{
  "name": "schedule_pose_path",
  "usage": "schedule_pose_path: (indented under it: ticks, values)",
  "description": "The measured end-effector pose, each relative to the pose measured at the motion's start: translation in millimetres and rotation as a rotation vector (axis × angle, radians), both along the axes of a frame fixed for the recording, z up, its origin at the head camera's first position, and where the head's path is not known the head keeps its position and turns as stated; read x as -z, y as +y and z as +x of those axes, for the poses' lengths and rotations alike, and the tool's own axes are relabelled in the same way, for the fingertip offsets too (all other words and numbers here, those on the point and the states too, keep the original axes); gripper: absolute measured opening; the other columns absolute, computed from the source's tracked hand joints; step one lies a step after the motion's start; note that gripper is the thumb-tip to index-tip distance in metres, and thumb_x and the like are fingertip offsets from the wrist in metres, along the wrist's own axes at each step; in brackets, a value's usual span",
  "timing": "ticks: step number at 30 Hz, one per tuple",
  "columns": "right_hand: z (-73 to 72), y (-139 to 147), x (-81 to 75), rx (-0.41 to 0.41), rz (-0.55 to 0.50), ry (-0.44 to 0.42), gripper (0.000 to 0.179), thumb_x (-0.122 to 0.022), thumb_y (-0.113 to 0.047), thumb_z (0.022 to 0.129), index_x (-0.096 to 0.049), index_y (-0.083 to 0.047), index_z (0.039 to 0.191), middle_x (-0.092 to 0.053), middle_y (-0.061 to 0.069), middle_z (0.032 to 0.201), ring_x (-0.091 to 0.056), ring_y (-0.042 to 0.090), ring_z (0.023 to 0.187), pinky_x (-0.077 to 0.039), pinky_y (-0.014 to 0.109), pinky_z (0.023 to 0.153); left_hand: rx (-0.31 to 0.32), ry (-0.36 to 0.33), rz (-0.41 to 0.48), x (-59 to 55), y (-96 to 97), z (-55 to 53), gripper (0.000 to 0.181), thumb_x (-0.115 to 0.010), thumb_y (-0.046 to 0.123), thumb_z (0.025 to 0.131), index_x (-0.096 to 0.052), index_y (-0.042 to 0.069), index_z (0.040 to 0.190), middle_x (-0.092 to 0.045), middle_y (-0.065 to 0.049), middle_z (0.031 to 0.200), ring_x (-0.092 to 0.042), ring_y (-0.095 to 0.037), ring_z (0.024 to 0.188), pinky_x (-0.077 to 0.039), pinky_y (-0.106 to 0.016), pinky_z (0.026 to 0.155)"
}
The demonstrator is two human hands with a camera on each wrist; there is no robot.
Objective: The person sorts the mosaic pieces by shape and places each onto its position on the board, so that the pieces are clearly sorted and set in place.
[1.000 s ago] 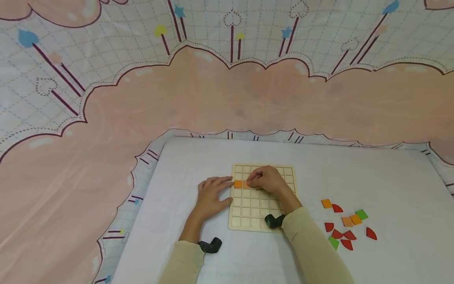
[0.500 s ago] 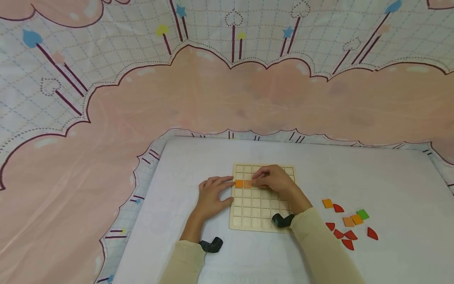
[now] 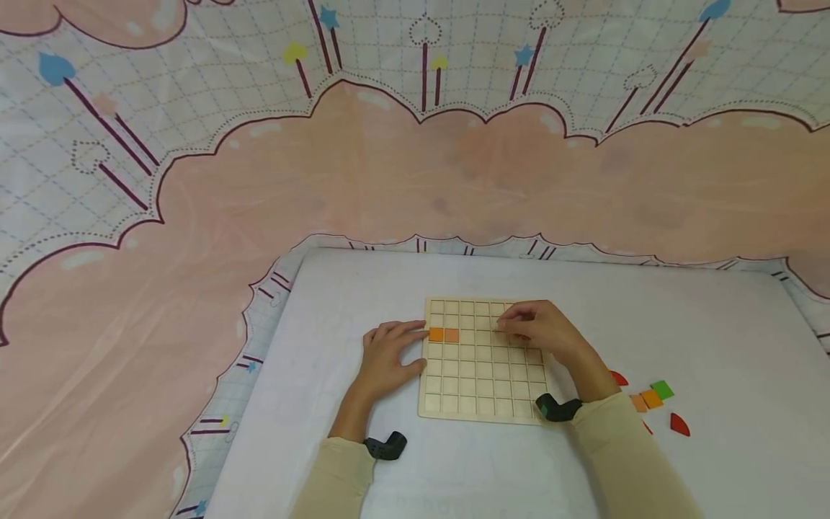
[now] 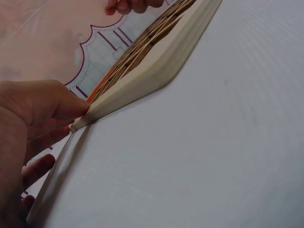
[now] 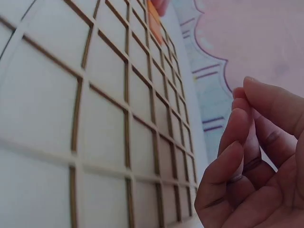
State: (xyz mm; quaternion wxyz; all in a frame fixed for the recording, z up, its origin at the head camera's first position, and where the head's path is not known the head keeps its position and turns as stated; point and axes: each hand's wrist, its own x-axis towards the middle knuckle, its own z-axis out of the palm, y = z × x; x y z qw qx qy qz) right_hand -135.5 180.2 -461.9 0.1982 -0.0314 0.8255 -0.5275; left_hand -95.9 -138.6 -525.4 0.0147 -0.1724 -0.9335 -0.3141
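Observation:
A pale wooden grid board (image 3: 462, 386) lies flat on the white table. In its left column sits an orange square tile (image 3: 436, 334), with a lighter orange square tile (image 3: 452, 335) in the cell to its right. My left hand (image 3: 385, 360) rests at the board's left edge, fingers and thumb spread and touching the rim. In the left wrist view the thumb (image 4: 66, 102) is against the board's side. Above the board's right part hovers my right hand (image 3: 545, 331), fingers loosely bent; the right wrist view shows nothing between thumb and fingertips.
Loose pieces lie on the table to the right, partly hidden by the right forearm: a green tile (image 3: 662, 390), an orange tile (image 3: 651, 398) and a red quarter-round piece (image 3: 679, 424). Each wrist wears a black device. A patterned cloth hangs behind the table.
My right hand has left the lighter orange tile and moved right across the board, uncovering more cells. Its forearm now hides some loose pieces. The left hand has stayed in place.

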Motion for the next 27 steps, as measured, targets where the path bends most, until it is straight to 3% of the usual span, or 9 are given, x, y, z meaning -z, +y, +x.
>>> schedule_pose_path:
  ticks: [5,13,20,27]
  values:
    - [3.9,26,-9.5,0.016,0.045,0.025,0.029,-0.076,-0.026,0.092,-0.074,-0.002,0.108,-0.068,0.001,0.092,-0.060,0.016,0.086,-0.054,0.030,0.077,0.000,-0.006,-0.003,0.5,0.0,-0.8,0.049,-0.075,0.029,0.084,-0.070,0.022,0.132,-0.058,0.009,0.148,-0.046,-0.024,0.134,-0.023,-0.058,0.110]
    - [14.1,64,-17.2,-0.010,0.238,0.062,0.031,-0.072,-0.038,0.095,-0.075,-0.011,0.110,-0.070,0.007,0.100,-0.057,0.024,0.093,-0.051,0.032,0.076,0.004,-0.009,0.001,-1.8,0.3,-0.2,0.049,-0.075,0.029,0.084,-0.070,0.022,0.132,-0.058,0.008,0.148,-0.046,-0.025,0.135,-0.023,-0.059,0.110]
    - [22.3,94,-17.0,-0.022,0.286,0.064,0.032,-0.073,-0.037,0.094,-0.076,-0.010,0.110,-0.069,0.007,0.104,-0.055,0.024,0.097,-0.052,0.030,0.077,0.001,-0.017,-0.009,-3.8,1.7,0.1,0.049,-0.074,0.030,0.085,-0.070,0.023,0.133,-0.058,0.008,0.149,-0.046,-0.025,0.135,-0.023,-0.059,0.110]
    - [28.6,116,-9.2,-0.032,0.382,0.000,0.036,-0.074,-0.045,0.091,-0.077,-0.015,0.109,-0.071,0.005,0.108,-0.056,0.025,0.100,-0.051,0.031,0.080,0.011,0.003,-0.003,-5.2,1.8,0.5,0.049,-0.074,0.029,0.084,-0.070,0.021,0.132,-0.059,0.005,0.148,-0.048,-0.027,0.134,-0.025,-0.059,0.108]
